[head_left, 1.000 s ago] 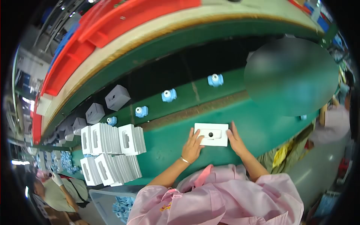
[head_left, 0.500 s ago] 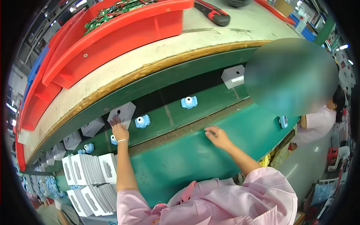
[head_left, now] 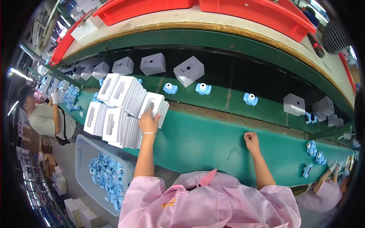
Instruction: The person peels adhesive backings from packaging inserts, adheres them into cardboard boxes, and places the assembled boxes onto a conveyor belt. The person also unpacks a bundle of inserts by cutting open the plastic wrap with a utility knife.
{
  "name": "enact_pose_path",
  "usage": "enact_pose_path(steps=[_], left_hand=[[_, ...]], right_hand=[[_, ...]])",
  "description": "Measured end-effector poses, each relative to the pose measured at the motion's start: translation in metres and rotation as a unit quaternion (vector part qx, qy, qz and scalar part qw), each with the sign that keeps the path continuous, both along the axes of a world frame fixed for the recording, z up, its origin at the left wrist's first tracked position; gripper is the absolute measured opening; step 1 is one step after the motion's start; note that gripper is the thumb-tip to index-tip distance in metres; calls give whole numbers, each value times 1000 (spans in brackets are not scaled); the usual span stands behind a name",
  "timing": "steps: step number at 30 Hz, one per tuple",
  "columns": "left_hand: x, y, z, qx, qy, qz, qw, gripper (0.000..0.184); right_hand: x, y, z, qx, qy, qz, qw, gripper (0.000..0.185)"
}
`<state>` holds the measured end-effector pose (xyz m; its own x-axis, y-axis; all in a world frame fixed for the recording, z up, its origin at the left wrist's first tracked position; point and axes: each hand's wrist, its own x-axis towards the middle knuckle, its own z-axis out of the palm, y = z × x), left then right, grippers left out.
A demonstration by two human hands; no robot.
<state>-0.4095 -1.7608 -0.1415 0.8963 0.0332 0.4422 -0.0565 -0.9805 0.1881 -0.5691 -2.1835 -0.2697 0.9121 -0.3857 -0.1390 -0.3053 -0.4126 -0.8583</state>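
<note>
My left hand (head_left: 150, 122) is at the front-right stack of white card inserts (head_left: 156, 99) with cut-out slots. Its fingers bend over the top insert near the slot. My right hand (head_left: 251, 142) hangs over the green work surface with its fingers curled in, and nothing shows in it. More white inserts (head_left: 122, 88) stand in leaning stacks to the left. Beyond the hands, on the dark green belt, sit light blue toy cameras (head_left: 203, 89) and white boxes (head_left: 189, 71) with a small dark hole.
A grey-blue tub (head_left: 81, 167) of blue parts stands at lower left. Red trays (head_left: 152, 9) rest on the shelf above the belt. One co-worker (head_left: 51, 117) is at far left, another (head_left: 323, 192) at right. More blue cameras (head_left: 311, 148) lie at right.
The view has swung left. My left hand has left the white box on the belt and come to the insert stack. My right hand's fingers have curled in.
</note>
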Motion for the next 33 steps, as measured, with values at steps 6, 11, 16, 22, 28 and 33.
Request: enact_pose_path(steps=[6, 11, 16, 22, 28, 33], left_hand=[[-23, -33, 4, -22, -80, -83, 993, 36], [-125, -125, 31, -364, 194, -389, 824, 42], [-176, -152, 24, -407, 341, -426, 733, 41], [-194, -179, 15, -367, 382, -476, 702, 39], [-202, -206, 5, -257, 369, -561, 695, 34], [-223, -229, 1, -430, 577, -446, 532, 30]], right_hand=[[-7, 49, 100, 52, -41, 84, 994, 25], [-20, 107, 194, 176, -255, 89, 947, 28], [-75, 95, 221, 111, -209, 43, 971, 23], [-120, 89, 213, 43, -266, -37, 962, 17], [-158, 78, 201, -5, -165, -122, 979, 8], [-178, 45, 155, 280, -212, -248, 903, 8]])
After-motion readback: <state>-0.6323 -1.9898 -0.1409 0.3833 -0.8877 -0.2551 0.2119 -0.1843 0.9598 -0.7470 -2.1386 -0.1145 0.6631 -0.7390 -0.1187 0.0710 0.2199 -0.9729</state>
